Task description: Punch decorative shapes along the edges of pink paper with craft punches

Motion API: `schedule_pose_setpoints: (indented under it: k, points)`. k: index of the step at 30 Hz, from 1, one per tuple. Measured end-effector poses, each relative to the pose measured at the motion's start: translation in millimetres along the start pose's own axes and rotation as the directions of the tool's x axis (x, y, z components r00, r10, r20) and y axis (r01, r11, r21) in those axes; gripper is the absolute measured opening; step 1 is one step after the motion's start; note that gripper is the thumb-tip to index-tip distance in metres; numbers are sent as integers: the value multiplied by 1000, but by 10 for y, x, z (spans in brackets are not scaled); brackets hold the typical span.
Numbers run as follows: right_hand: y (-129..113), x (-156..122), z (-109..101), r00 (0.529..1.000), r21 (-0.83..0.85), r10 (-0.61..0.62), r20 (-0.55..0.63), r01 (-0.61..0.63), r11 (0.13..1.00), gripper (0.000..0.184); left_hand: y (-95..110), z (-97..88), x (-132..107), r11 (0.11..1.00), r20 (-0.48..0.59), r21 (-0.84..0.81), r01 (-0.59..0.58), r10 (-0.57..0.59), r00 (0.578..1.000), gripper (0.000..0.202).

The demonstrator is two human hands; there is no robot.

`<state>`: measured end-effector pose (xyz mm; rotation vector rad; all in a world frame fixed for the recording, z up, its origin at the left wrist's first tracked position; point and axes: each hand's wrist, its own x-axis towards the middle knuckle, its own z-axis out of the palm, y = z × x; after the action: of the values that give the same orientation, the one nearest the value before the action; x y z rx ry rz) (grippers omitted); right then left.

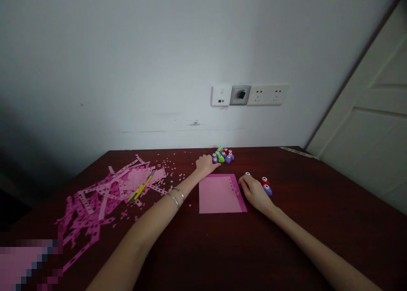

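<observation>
My left hand (206,164) reaches to the left side of a cluster of small paper punches (221,158), green, purple and red with round white tops. Its thumb is spread from the other fingers, which are partly hidden. Fingers curled, my right hand (256,192) rests by the right edge of a stack of pink paper (219,195). The white top of a paper punch (247,173) shows just past its fingers, and the hand appears closed on it. Beside that hand stand a red punch (264,181) and a purple punch (267,190).
A heap of punched pink paper strips (104,193) covers the table's left side, with a yellow utility knife (140,190) on it. Small paper bits (171,164) lie scattered around. Behind the table (203,248) is a wall with sockets (267,95); a door (372,100) stands right.
</observation>
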<state>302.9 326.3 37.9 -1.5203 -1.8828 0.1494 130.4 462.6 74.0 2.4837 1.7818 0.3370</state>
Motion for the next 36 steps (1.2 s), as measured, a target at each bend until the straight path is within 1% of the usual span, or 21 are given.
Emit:
schedule_pose_setpoints:
  k: [5, 7, 10, 12, 14, 15, 17, 20, 23, 26, 29, 33, 36]
  points:
    - [-26, -6, -12, 1000, -2, -3, 13, 3, 1000, 22, 20, 73, 74, 1000, -41, 26, 1, 0, 999, 51]
    - [-31, -7, -14, 1000, -2, -7, 13, 7, 1000, 23, 6, 93, 93, 1000, -51, 13, -8, 9, 999, 49]
    - [-38, -10, -17, 1000, -1, -20, 13, 20, 1000, 23, -47, 113, 115, 999, -51, -36, -14, 12, 999, 41]
    - [-41, -13, -18, 1000, 1, -20, 13, 20, 1000, 23, -107, 123, 128, 995, -39, -104, -4, 0, 999, 36]
    - [-41, -14, -18, 1000, 11, -9, 12, 9, 1000, 23, -179, 122, 140, 978, -24, -210, -5, 0, 1000, 34]
    - [-40, -14, -18, 1000, 20, -1, 11, 1, 1000, 23, -217, 112, 143, 962, -19, -271, -22, 18, 1000, 34]
    - [-33, -9, -21, 1000, 40, 12, 7, -12, 999, 24, -288, 67, 137, 916, -24, -389, -97, 95, 995, 33]
    - [-17, 10, -31, 1000, 69, 21, 5, -21, 997, 23, -362, -76, 73, 820, -67, -514, -250, 253, 965, 31]
    - [0, 43, -48, 1000, 96, 23, 15, -24, 995, 23, -390, -272, -71, 757, -87, -556, -342, 357, 930, 30]
    - [5, 80, -79, 999, 142, 37, 31, -41, 989, 23, -372, -426, -257, 734, -69, -562, -381, 417, 906, 29]
    - [-28, 114, -143, 998, 181, 49, 41, -56, 982, 24, -320, -491, -414, 710, -29, -580, -398, 470, 882, 30]
    - [-164, 151, -279, 998, 213, -10, 62, -4, 977, 24, -229, -538, -542, 682, 38, -581, -444, 568, 822, 30]
    - [-326, 168, -382, 990, 253, -62, 125, 29, 967, 26, -166, -602, -618, 666, 66, -563, -490, 627, 776, 31]
